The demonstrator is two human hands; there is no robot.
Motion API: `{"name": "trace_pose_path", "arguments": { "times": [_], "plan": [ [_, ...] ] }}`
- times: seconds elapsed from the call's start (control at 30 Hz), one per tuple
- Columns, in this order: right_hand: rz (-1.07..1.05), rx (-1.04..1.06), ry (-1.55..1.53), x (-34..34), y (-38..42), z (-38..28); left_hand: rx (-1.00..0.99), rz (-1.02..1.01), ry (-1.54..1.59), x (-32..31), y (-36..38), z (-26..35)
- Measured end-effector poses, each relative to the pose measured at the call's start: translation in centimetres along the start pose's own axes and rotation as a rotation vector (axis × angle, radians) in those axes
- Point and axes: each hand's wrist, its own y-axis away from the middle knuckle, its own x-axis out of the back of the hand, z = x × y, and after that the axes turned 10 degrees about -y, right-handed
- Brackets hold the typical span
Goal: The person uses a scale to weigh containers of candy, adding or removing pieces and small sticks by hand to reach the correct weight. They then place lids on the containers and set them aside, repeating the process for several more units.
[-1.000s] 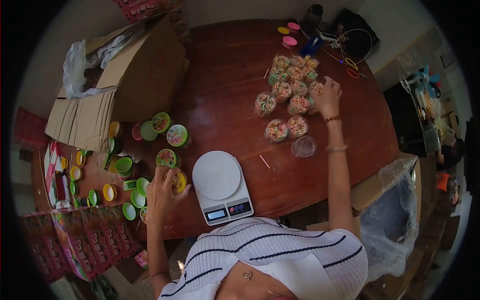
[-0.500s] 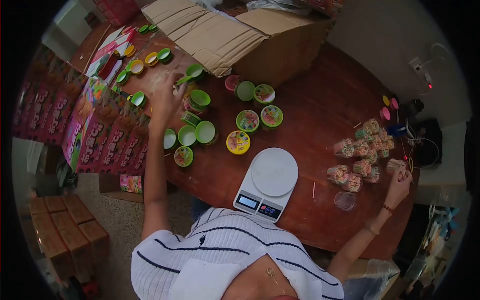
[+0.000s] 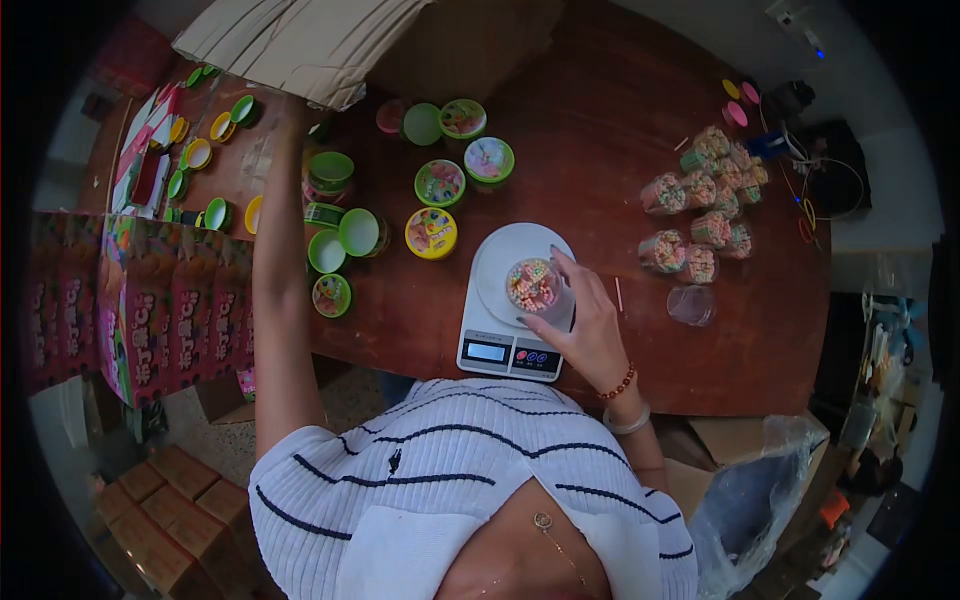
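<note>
A clear cup of small coloured pieces (image 3: 532, 285) stands on the round plate of the white kitchen scale (image 3: 490, 325). My right hand (image 3: 585, 325) is closed around the cup's right side, thumb at the front and fingers behind. My left arm reaches far forward, and my left hand (image 3: 292, 112) is at the edge of the cardboard box (image 3: 300, 45), its fingers hidden. Near that arm are green-rimmed tubs (image 3: 360, 232) and a yellow-lidded tub (image 3: 431, 233). Several filled cups (image 3: 712, 190) are grouped on the right of the table.
An empty clear cup (image 3: 691, 305) and a thin pink stick (image 3: 619, 294) lie right of the scale. Printed pink cartons (image 3: 175, 310) stand at the left. Cables and scissors (image 3: 807, 220) are at the table's right edge. More small tubs (image 3: 198, 153) sit at the back left.
My right hand has moved from the cup group at the right to the scale with a filled cup. My left hand has reached farther forward, to the box. The view has shifted.
</note>
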Motion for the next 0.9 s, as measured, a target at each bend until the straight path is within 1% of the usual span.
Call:
{"name": "trace_pose_path", "arguments": {
  "times": [0.03, 0.07, 0.13, 0.17, 0.23, 0.27, 0.33, 0.37, 0.4, 0.43, 0.47, 0.5, 0.53, 0.6, 0.67, 0.7, 0.77, 0.8, 0.83, 0.87, 0.9],
  "plan": [
    [0.015, -0.017, -0.078, 0.5, 0.3, 0.1, -0.002, 0.044, 0.028, 0.6, 0.8, 0.0],
    [0.07, -0.015, -0.074, 1.3, 0.7, 0.5, -0.005, 0.086, 0.06, 1.5, 1.8, 0.1],
    [0.197, -0.185, -0.175, 3.2, 1.7, 2.1, 0.013, 0.165, 0.159, 3.6, 4.5, -0.3],
    [0.333, -0.196, -0.187, 3.6, 2.0, 3.8, 0.027, 0.194, 0.234, 5.6, 6.6, 0.2],
    [0.344, -0.358, -0.034, 5.3, 3.0, 6.2, 0.041, 0.209, 0.424, 9.7, 12.0, 2.2],
    [0.348, -0.417, -0.04, 5.4, 3.3, 6.8, -0.055, 0.304, 0.514, 10.0, 14.8, 2.4],
    [0.306, -0.464, 0.012, 4.6, 3.6, 8.3, -0.094, 0.222, 0.754, 14.7, 21.6, 8.2],
    [0.285, -0.488, 0.067, 4.1, 3.7, 9.0, -0.101, 0.053, 0.817, 15.3, 24.0, 9.0],
    [0.302, -0.396, 0.168, 3.2, 3.7, 9.5, -0.108, -0.112, 0.879, 15.8, 25.8, 9.4],
    [0.296, -0.402, 0.166, 2.8, 3.8, 10.3, -0.242, -0.177, 0.791, 15.8, 27.2, 9.7],
    [0.293, -0.362, 0.226, 2.4, 3.9, 10.9, -0.376, -0.238, 0.701, 15.6, 28.3, 10.0],
    [0.289, -0.32, 0.285, 2.2, 3.9, 11.3, -0.422, -0.327, 0.642, 15.5, 29.0, 11.2],
    [0.286, -0.323, 0.284, 2.1, 4.0, 11.3, -0.391, -0.379, 0.638, 14.3, 29.8, 12.0],
    [0.274, -0.323, 0.319, 2.0, 3.9, 11.2, -0.338, -0.445, 0.608, 11.4, 31.5, 13.7],
    [0.278, -0.307, 0.318, 2.1, 3.9, 11.6, -0.32, -0.408, 0.476, 8.7, 32.8, 14.5],
    [0.28, -0.297, 0.317, 2.1, 4.0, 11.9, -0.282, -0.455, 0.442, 9.1, 32.8, 15.0],
    [0.313, -0.276, 0.278, 2.0, 4.7, 11.9, -0.297, -0.448, 0.493, 11.9, 32.6, 14.8],
    [0.34, -0.246, 0.234, 1.8, 4.5, 12.0, -0.305, -0.438, 0.54, 14.2, 31.9, 14.5],
    [0.373, -0.271, 0.186, 1.6, 4.6, 12.1, -0.273, -0.342, 0.596, 17.8, 30.7, 14.3],
    [0.402, -0.293, 0.134, 1.3, 4.8, 12.0, -0.334, -0.09, 0.49, 20.6, 28.8, 13.5],
    [0.425, -0.266, 0.165, 1.0, 4.7, 11.9, -0.387, 0.156, 0.377, 23.1, 27.5, 12.7]
  ]
}}
